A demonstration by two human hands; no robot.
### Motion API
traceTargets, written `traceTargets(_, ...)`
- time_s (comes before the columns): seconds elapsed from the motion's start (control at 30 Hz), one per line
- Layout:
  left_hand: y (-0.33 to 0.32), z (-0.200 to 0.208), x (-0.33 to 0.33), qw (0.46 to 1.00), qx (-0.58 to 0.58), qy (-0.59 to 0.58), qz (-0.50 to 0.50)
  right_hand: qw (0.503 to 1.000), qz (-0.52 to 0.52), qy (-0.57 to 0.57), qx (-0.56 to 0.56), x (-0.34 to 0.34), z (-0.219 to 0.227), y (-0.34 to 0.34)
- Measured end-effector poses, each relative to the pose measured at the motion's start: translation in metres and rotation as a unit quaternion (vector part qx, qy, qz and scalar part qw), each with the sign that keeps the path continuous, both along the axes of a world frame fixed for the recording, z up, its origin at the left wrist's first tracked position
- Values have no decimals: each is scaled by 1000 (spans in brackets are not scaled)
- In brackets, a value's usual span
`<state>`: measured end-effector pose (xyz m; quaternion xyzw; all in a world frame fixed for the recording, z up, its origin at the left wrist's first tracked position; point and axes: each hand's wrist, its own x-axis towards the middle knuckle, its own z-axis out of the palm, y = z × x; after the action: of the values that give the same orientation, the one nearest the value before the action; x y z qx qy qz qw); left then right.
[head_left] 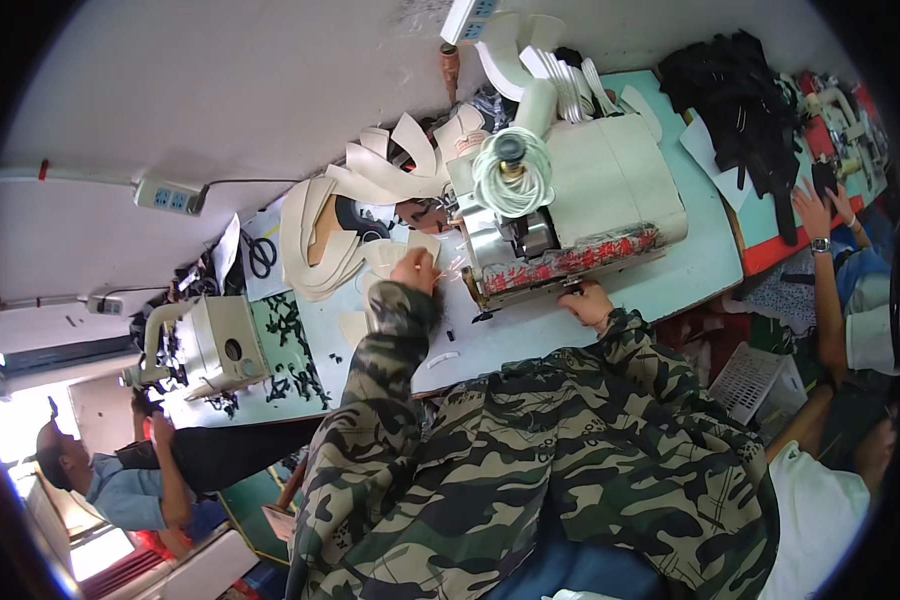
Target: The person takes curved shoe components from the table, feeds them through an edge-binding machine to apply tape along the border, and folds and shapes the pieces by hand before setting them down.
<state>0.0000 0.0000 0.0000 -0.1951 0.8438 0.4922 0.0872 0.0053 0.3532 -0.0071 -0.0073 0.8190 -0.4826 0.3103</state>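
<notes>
The left hand (415,270) is curled by the white pieces (298,240), left of the big machine (610,175) on the desk (710,262). I can't tell if its fingers hold anything. The right hand (588,304) has bent fingers at the machine's front edge; their tips are hidden, so I can't tell their grip.

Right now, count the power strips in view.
3: a top power strip at the picture's upper edge, beyond the central sewing machine; a left power strip on the wall; and a far-left power strip. Others may be hidden.
</notes>
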Motion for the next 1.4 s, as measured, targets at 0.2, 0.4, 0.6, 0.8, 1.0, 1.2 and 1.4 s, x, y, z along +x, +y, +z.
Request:
traceTargets(0.2, -14, 15, -48, 908, 378, -36, 179, 990, -128, -51, -41, 13, 24, -48)
traceTargets(0.4, -10, -39, -53, 950, 273, -5, 152, 990, -128, -64, -2, 9, 20, -40)
traceTargets(0.6, 17, 2, -59, 956, 234, 4, 177, 988, -142, -52, -14, 4, 12, -28)
traceTargets(0.8, 10, 16, -65, 938, 289, -54, 183, 987, -148, -54, -23, 5, 6, -29)
traceTargets(1.0, -2, -7, -65, 951, 265, -80, 139, 988, -139, -70, -17, 3, -2, -30)
traceTargets(1.2, -11, 5, -37, 997, 53, 61, 0, 992, -106, -69, 3, -3, 1, -31)
traceTargets(1.4, -16, 64, 62, 898, -420, 50, -121, 965, -159, -168, -127, -4, 5, -17)
